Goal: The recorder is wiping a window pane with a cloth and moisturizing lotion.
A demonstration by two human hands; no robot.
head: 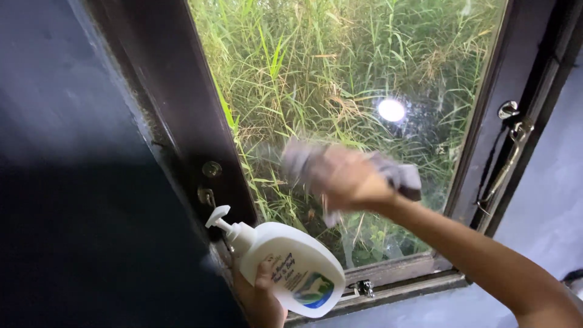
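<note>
My right hand (351,179) presses a grey cloth (401,176) against the window glass (340,79); both are blurred by motion. The cloth hangs out on either side of my fingers. My left hand (260,297) grips a white pump bottle (290,264) with a blue and green label from below. The bottle is tilted, its pump head (217,215) pointing up and left toward the dark window frame (176,103). Tall green grass shows through the pane.
A metal latch handle (509,155) hangs on the right frame. Small round metal fittings (211,170) sit on the left frame. A catch (363,287) is on the lower sill. Blue-grey wall (54,121) lies to the left. A bright light reflection (391,110) shows on the glass.
</note>
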